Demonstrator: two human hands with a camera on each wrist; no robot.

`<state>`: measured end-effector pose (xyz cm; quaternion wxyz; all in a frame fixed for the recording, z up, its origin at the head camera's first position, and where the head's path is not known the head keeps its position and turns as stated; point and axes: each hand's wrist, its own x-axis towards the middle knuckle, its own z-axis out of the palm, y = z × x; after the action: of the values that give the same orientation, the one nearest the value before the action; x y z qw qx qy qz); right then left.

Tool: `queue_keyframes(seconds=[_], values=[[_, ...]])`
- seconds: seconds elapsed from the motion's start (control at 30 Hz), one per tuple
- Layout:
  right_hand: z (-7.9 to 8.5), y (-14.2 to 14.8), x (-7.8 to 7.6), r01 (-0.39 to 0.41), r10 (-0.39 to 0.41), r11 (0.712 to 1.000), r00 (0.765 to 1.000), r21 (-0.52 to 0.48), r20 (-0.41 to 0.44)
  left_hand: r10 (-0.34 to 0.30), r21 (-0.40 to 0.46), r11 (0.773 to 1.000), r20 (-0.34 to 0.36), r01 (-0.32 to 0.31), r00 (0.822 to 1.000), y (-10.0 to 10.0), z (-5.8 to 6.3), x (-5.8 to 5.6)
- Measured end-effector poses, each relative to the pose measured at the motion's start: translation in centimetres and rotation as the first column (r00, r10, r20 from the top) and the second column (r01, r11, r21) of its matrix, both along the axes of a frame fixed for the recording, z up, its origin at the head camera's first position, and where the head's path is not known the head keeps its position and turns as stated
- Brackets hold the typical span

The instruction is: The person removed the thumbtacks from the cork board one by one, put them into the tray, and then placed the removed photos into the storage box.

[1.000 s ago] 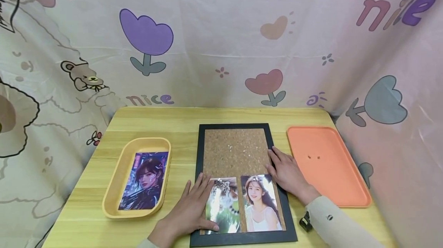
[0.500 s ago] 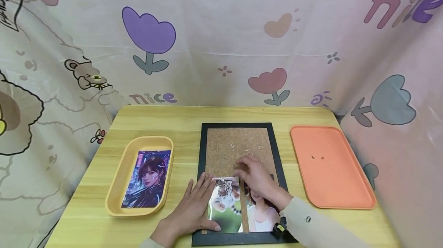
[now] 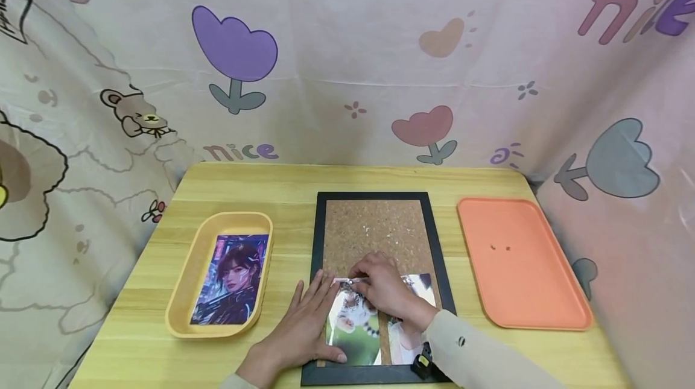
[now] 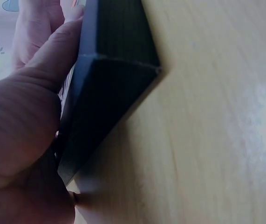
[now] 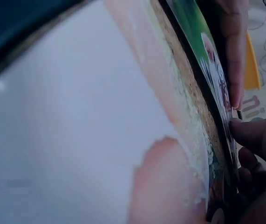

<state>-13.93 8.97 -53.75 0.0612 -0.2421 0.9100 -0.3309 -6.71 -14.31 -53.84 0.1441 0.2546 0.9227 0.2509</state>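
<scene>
Tiger-cub photograph, on framed corkboard; we judge it light, slippery, easily creased, best taken by edges. Left hand: fingers extended, resting over its left side. Right hand: at its top edge, grip unclear.

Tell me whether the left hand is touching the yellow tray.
Apart: the head view plainly shows a stretch of wooden tabletop between the left hand and the yellow tray.
</scene>
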Motion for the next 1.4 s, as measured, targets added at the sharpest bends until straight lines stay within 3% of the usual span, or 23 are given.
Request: queue_keyframes(seconds=[0.67,1.03,1.4], values=[[-0.06,-0.04,0.01,-0.009,0.010,1.000,1.000,0.011,-0.028,-0.002,0.015,1.000,-0.016,0.002,1.000,-0.18,-0.04,-0.09],[0.15,-0.29,0.02,0.000,-0.001,0.998,1.000,0.060,0.010,0.001,0.016,1.000,-0.014,-0.001,1.000,-0.20,-0.23,-0.08],[-0.20,-0.01,0.01,0.009,-0.010,1.000,0.999,0.024,0.031,0.002,0.014,1.000,0.000,-0.002,1.000,-0.10,-0.27,-0.08]])
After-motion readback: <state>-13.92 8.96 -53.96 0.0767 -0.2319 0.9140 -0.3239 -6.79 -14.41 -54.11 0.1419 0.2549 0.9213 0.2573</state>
